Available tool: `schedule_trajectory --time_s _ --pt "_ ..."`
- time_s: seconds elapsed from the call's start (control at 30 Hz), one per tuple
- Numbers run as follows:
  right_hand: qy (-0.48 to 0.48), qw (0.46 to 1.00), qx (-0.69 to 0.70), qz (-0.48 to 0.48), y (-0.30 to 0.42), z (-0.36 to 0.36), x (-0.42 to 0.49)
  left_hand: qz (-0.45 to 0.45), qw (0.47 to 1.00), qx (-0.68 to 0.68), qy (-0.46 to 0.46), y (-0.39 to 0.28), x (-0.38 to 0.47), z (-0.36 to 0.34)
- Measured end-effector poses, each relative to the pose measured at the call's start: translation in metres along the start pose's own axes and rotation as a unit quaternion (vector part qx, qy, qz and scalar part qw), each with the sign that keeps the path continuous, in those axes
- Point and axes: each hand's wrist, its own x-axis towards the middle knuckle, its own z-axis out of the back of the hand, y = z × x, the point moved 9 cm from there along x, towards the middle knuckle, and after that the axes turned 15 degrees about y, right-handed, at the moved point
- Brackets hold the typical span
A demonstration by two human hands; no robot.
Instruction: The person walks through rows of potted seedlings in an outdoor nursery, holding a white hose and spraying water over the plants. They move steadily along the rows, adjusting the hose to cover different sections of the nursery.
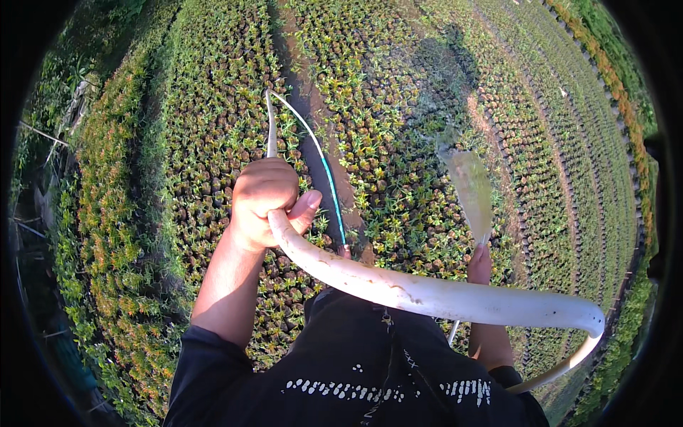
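My left hand (267, 200) is closed around a pale, thick flexible hose (405, 291), thumb along its side. From that fist the hose sweeps across my chest and bends sharply near my right shoulder. Its other stretch rises beyond the fist, folds over and drops as a thin white and teal length (332, 184) towards my foot. My right hand (480, 262), partly behind the hose, is raised over the plants. A flat fan of water (470, 184) sprays from its fingertips; the hose mouth there is largely covered by the fingers.
Dense rows of small potted seedlings (224, 107) spread on both sides. A narrow dirt path (307, 101) runs between beds, with my bare foot (344, 251) at its near end. Reddish-leaved shrubs (114, 213) line the left, and branches (42, 133) lie beyond them.
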Motion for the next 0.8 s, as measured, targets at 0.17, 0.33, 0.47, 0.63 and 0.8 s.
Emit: schedule_trajectory --time_s 0.17,0.33,0.47,0.63,0.8 --pt "-0.020 1.000 0.020 0.005 -0.038 0.021 -0.026 -0.006 0.999 0.017 0.026 -0.055 0.008 -0.047" --pt "0.060 0.997 0.038 -0.006 -0.091 0.035 -0.067 0.007 0.999 0.005 0.042 -0.118 -0.003 -0.100" --pt "-0.005 0.995 0.076 0.059 -0.127 0.059 -0.107 0.019 0.998 0.000 0.052 -0.166 -0.022 -0.138" --pt "-0.008 0.998 0.044 0.032 -0.200 0.061 -0.144 0.038 0.997 -0.030 0.060 -0.209 -0.046 -0.179" --pt "-0.043 0.996 0.075 0.025 -0.255 0.072 -0.173 0.030 0.996 -0.024 0.074 -0.247 -0.054 -0.213"
